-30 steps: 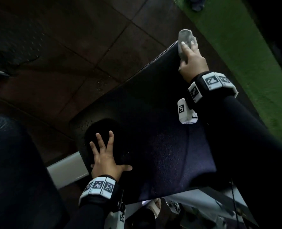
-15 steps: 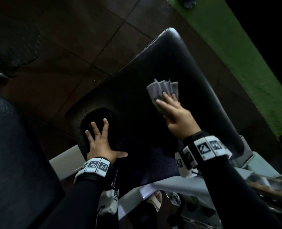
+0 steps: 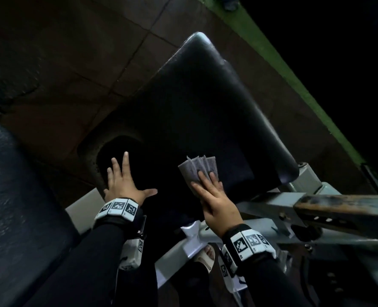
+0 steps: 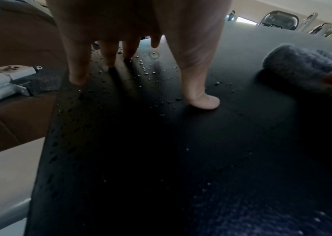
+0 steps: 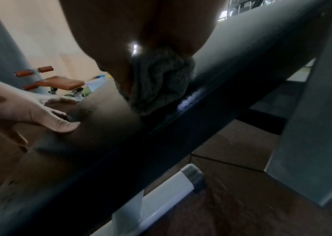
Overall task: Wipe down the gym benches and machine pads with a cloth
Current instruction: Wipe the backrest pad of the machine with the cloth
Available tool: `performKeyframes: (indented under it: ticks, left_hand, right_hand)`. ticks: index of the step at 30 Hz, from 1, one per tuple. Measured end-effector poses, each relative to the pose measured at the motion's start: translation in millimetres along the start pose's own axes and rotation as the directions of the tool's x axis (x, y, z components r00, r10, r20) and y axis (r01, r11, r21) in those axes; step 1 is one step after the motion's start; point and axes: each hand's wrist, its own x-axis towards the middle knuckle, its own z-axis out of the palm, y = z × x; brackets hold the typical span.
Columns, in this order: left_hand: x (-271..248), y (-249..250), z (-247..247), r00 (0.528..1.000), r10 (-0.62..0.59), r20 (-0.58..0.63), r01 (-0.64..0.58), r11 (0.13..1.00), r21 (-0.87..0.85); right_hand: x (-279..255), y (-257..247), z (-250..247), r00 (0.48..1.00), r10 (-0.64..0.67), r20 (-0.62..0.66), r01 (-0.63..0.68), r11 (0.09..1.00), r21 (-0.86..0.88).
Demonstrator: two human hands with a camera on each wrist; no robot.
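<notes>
A black padded bench seat (image 3: 201, 103) slopes away from me, with water droplets (image 4: 146, 73) on its near left part. My left hand (image 3: 124, 180) lies flat on the pad's near left corner, fingers spread and straight. My right hand (image 3: 210, 196) presses a folded grey cloth (image 3: 197, 170) onto the pad's near middle, fingers laid straight over it. In the right wrist view the cloth (image 5: 161, 83) bunches under the palm against the pad (image 5: 231, 76). In the left wrist view the cloth (image 4: 302, 63) lies to the right of the left thumb (image 4: 203, 99).
A pale grey metal frame (image 3: 272, 220) with a rusty bar (image 3: 343, 204) runs under the pad at the right. Another dark pad (image 3: 13, 207) fills the left edge. Brown rubber floor tiles (image 3: 73, 52) and a green turf strip (image 3: 278, 60) lie beyond. My sandalled foot (image 3: 205, 255) shows below.
My right hand has drawn the cloth from the pad's far end down toward me to the near middle. The left hand has stayed flat on the near left corner.
</notes>
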Motion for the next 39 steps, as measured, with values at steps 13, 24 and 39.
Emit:
performKeyframes:
  ticks: [13,24,39]
  left_hand:
    - [-90,84,80,0.934,0.336,-0.117,-0.336,0.942,0.025]
    - [-74,103,114,0.91,0.409,-0.068,-0.404,0.911,0.08]
    - [-118,37,150,0.951,0.289,-0.112,-0.278,0.955,0.107]
  right_hand:
    - [10,37,-37,0.886,0.453,-0.102,-0.455,0.804,-0.382]
    - [9,45,-27,0.909,0.41,-0.076,-0.412,0.856,-0.313]
    - [12,53,-6,0.892,0.306,-0.334,-0.428,0.81,-0.401]
